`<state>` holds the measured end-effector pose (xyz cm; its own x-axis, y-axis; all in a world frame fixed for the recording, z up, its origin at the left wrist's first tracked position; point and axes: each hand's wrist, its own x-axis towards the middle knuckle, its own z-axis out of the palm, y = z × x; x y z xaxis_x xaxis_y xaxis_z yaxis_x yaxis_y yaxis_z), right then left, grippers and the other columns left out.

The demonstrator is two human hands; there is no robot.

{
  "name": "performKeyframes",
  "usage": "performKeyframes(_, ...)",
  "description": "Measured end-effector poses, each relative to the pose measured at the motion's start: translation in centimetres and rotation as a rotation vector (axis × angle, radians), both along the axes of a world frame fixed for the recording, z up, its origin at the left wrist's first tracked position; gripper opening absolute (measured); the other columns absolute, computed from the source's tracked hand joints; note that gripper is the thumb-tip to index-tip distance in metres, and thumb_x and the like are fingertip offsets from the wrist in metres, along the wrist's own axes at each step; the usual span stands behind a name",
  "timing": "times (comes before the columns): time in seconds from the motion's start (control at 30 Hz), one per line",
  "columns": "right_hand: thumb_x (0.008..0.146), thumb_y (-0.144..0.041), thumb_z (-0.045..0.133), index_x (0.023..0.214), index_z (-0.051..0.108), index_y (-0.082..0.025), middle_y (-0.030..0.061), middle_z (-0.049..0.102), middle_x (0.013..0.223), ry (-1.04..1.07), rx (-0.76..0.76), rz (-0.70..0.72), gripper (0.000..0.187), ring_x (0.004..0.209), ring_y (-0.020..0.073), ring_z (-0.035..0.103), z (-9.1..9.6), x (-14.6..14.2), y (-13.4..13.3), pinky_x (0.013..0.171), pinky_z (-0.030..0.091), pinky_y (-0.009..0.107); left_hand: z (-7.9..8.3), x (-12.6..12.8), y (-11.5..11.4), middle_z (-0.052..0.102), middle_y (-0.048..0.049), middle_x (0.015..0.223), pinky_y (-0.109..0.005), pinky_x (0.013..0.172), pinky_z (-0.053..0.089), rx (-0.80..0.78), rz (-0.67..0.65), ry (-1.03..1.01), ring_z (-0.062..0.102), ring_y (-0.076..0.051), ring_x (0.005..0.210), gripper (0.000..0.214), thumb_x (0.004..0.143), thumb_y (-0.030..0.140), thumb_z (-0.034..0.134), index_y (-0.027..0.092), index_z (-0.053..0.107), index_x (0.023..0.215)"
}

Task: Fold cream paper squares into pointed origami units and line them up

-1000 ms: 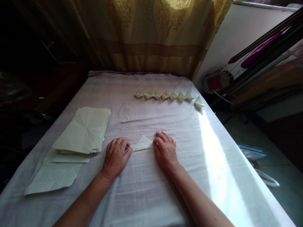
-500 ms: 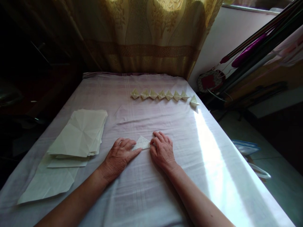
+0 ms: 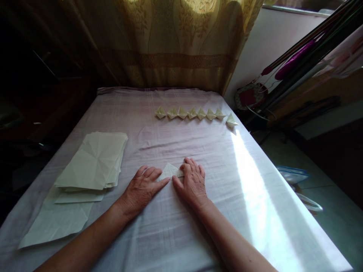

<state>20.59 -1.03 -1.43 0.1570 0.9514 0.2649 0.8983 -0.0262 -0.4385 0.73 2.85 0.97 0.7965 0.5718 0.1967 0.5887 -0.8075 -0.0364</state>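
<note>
Between my two hands a small white piece of folded paper [image 3: 169, 170] lies flat on the cloth, its peak pointing away from me. My left hand [image 3: 144, 184] holds its left end, the thumb along the near edge and the fingers curled at the corner. Over its right end rests my right hand [image 3: 193, 183], thumb tip at the near edge and fingers bent on the far side. Both outer corners of the paper are partly hidden under the fingers.
A stack of creased white paper sheets [image 3: 92, 160] lies to the left. Several small folded paper boats [image 3: 191, 113] stand in a row at the back, with one paper boat [image 3: 231, 120] apart at the right. A patterned curtain [image 3: 170, 45] hangs behind the cloth-covered table [image 3: 136, 128].
My right thumb has moved left along the paper's near edge, away from the fingers, and more of the paper's right end shows. My left hand stays on the left end.
</note>
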Motion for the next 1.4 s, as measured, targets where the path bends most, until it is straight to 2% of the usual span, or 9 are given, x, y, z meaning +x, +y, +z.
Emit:
performKeyframes(0.2,0.080,-0.019,0.054,0.105,0.055,-0.019,0.0133,0.054,0.138,-0.005,-0.005,-0.036,0.025,0.135,0.0286,0.040,0.0,1.1,-0.3,0.112,0.022,0.051,-0.1,-0.2,0.3,0.061,-0.0049,0.119,-0.044,0.102,0.033,0.002,-0.029,-0.021,0.054,-0.022,0.108,0.041,0.093,0.011,0.050,0.036,0.060,0.124)
performKeyframes(0.43,0.079,-0.014,0.051,0.102,0.057,-0.020,0.0117,0.055,0.138,-0.031,-0.026,-0.035,0.025,0.135,0.0285,0.039,0.1,1.8,-0.4,0.112,0.024,0.051,0.1,-0.6,0.2,0.062,-0.0039,0.118,-0.043,0.102,0.034,0.054,-0.044,-0.004,0.054,-0.021,0.109,0.043,0.093,0.009,0.049,0.037,0.060,0.123)
performKeyframes(0.77,0.078,-0.011,0.049,0.101,0.058,-0.020,0.0101,0.056,0.136,-0.019,0.009,-0.046,0.027,0.134,0.0267,0.040,-0.1,1.8,-0.3,0.113,0.023,0.049,-0.4,-3.2,-0.2,0.061,-0.0036,0.122,-0.042,0.106,0.031,0.063,-0.025,0.001,0.054,-0.019,0.115,0.054,0.093,0.003,0.038,0.038,0.057,0.128)
performKeyframes(1.1,0.078,-0.008,0.046,0.101,0.058,-0.021,0.0102,0.057,0.135,0.000,0.026,-0.043,0.029,0.133,0.0274,0.041,-0.5,1.9,-0.3,0.111,0.023,0.050,-0.5,-5.5,-0.6,0.061,-0.0031,0.125,-0.044,0.108,0.031,0.024,0.026,0.000,0.055,-0.020,0.115,0.061,0.091,-0.001,0.036,0.041,0.056,0.130)
performKeyframes(1.27,0.078,-0.007,0.045,0.101,0.058,-0.022,0.0088,0.057,0.135,0.007,0.021,-0.043,0.030,0.132,0.0262,0.042,-0.6,2.1,-0.3,0.111,0.023,0.048,0.2,-5.1,-0.8,0.063,-0.0021,0.122,-0.044,0.106,0.033,-0.005,0.052,-0.021,0.056,-0.020,0.112,0.053,0.091,0.004,0.039,0.041,0.061,0.122)
performKeyframes(1.4,0.078,-0.005,0.042,0.102,0.059,-0.021,0.0085,0.059,0.132,0.060,0.051,-0.040,0.034,0.130,0.0251,0.044,-1.0,2.4,-0.3,0.110,0.024,0.048,1.3,-3.2,-0.9,0.065,-0.0046,0.119,-0.047,0.104,0.033,-0.050,0.108,-0.090,0.056,-0.023,0.110,0.032,0.091,0.013,0.048,0.032,0.070,0.104)
